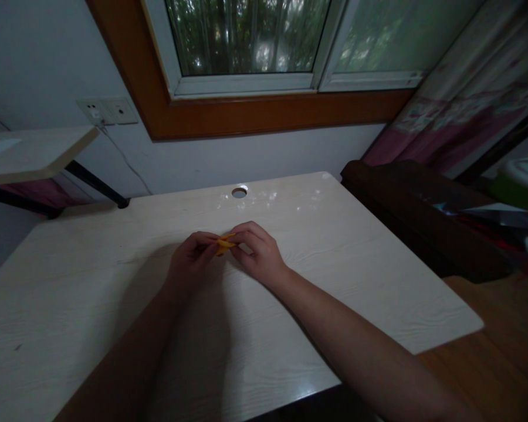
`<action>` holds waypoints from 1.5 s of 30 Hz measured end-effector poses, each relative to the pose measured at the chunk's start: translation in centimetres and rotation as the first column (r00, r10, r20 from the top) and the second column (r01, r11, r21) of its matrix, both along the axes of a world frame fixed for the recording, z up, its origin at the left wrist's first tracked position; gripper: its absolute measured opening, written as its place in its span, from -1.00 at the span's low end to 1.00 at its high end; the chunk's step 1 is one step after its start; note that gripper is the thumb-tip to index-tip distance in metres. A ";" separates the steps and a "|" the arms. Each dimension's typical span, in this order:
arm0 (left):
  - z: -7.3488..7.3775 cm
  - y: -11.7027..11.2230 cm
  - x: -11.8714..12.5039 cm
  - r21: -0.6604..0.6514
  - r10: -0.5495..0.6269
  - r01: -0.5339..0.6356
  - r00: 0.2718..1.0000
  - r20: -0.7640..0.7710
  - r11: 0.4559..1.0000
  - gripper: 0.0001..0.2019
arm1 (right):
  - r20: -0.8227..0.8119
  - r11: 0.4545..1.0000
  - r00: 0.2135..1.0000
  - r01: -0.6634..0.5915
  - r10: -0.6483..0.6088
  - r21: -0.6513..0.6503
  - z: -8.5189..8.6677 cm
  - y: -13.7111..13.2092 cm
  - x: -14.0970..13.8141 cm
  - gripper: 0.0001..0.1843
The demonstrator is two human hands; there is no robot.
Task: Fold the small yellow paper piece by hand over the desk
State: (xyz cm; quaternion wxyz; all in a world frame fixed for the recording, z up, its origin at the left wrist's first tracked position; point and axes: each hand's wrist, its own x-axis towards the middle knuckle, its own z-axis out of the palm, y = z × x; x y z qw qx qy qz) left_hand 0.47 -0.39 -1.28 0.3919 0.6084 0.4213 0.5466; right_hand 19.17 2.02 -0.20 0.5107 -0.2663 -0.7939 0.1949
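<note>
A small folded piece of orange paper point(225, 244) is held between both hands just above the pale wooden desk point(114, 316). My left hand point(192, 258) pinches its left side with curled fingers. My right hand point(257, 251) pinches its right side, fingers bent over it. Most of the paper is hidden by the fingers. Both forearms reach in from the bottom of the view.
A round cable hole point(239, 191) sits near the desk's far edge. A window point(255, 41) with a wooden frame is behind. A wall socket point(108, 111) and a side shelf point(30, 153) are at left. Dark furniture point(422, 217) stands at right.
</note>
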 end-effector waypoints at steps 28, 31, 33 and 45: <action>0.0 0.2 -0.3 0.099 0.157 -0.126 0.890 -0.427 0.987 -0.80 | 0.043 0.989 0.999 -0.012 0.018 -0.145 -0.4 0.3 -0.3 -0.87; 0.1 0.2 -0.2 0.141 0.190 -0.140 0.866 -0.462 0.980 -0.81 | 0.019 0.991 1.000 0.011 -0.009 -0.131 -0.4 0.4 -0.5 -0.89; 0.0 0.2 -0.2 0.162 0.207 -0.147 0.857 -0.472 0.976 -0.81 | 0.001 0.992 1.000 0.020 -0.020 -0.128 -0.5 0.4 -0.5 -0.89; 0.4 0.0 0.3 0.219 0.210 -0.110 0.830 -0.517 0.970 -0.80 | -0.005 0.992 0.999 0.032 -0.033 -0.120 -1.2 0.5 -0.7 -0.87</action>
